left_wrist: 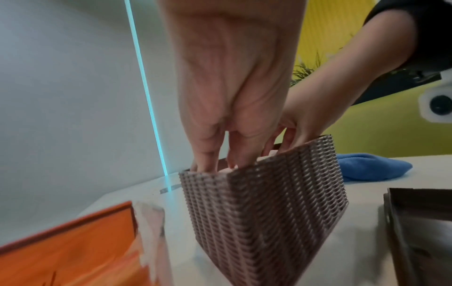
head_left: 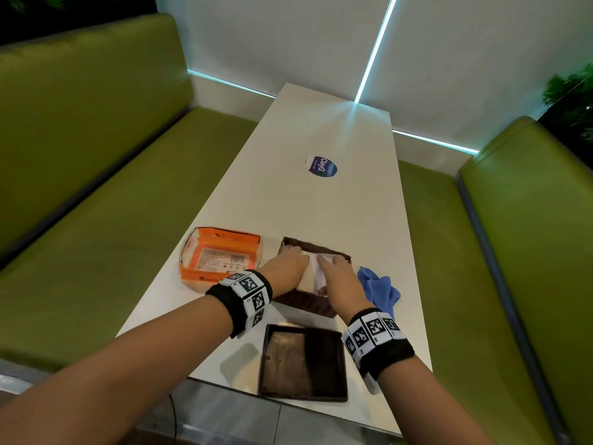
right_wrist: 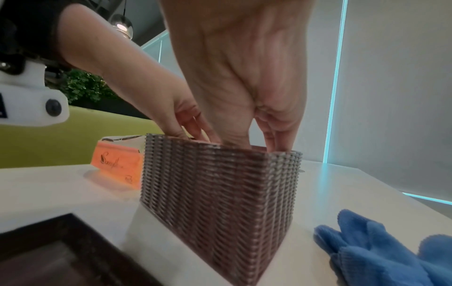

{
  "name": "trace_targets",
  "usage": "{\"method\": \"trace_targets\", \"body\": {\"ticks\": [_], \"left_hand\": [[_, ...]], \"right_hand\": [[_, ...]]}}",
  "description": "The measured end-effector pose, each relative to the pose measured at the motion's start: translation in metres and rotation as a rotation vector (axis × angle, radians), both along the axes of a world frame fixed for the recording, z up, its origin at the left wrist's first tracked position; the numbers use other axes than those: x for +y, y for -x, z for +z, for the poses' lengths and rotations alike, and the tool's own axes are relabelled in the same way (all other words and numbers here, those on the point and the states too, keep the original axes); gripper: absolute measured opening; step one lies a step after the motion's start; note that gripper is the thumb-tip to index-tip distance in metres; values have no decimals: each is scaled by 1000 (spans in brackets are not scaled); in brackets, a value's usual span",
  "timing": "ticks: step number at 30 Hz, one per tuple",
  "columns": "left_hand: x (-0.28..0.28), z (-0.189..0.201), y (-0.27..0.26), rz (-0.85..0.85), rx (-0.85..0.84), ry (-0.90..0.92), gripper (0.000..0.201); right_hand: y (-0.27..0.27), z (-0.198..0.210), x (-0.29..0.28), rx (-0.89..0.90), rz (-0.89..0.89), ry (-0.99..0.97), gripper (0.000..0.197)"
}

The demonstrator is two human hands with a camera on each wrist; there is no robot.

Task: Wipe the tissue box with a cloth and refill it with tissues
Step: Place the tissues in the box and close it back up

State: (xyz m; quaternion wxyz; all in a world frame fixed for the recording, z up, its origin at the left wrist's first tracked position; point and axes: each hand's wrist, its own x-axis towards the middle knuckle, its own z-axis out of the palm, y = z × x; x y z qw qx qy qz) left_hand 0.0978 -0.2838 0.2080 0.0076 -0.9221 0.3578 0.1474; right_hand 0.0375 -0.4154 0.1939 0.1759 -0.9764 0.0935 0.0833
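The brown woven tissue box stands without its lid on the white table, with a white stack of tissues inside it. My left hand and right hand both reach into the box from above, fingers straight, pressing on the tissues. In the left wrist view the left hand dips behind the woven wall. The right wrist view shows the right hand likewise inside the box. The fingertips are hidden by the box. The blue cloth lies crumpled just right of the box.
The box's dark lid lies near the table's front edge. An opened orange tissue package sits left of the box. A round sticker is farther up the table. Green benches flank both sides.
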Motion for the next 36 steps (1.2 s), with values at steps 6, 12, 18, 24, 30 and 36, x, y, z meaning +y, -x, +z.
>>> {"method": "trace_targets", "body": {"ticks": [6, 12, 18, 24, 30, 36], "left_hand": [[0, 9, 0, -58, -18, -141, 46], [4, 13, -1, -22, 49, -42, 44], [17, 14, 2, 34, 126, 189, 48], [27, 9, 6, 3, 112, 256, 38], [31, 7, 7, -45, 52, 162, 44], [37, 16, 15, -38, 74, 194, 48]], "right_hand": [[-3, 4, 3, -53, -44, -31, 48], [-8, 7, 7, 78, 30, 129, 65], [-5, 15, 4, 84, 67, 183, 69], [7, 18, 6, 89, 94, 406, 49], [15, 13, 2, 174, 96, 463, 56], [25, 17, -3, 157, 124, 383, 65]]}}
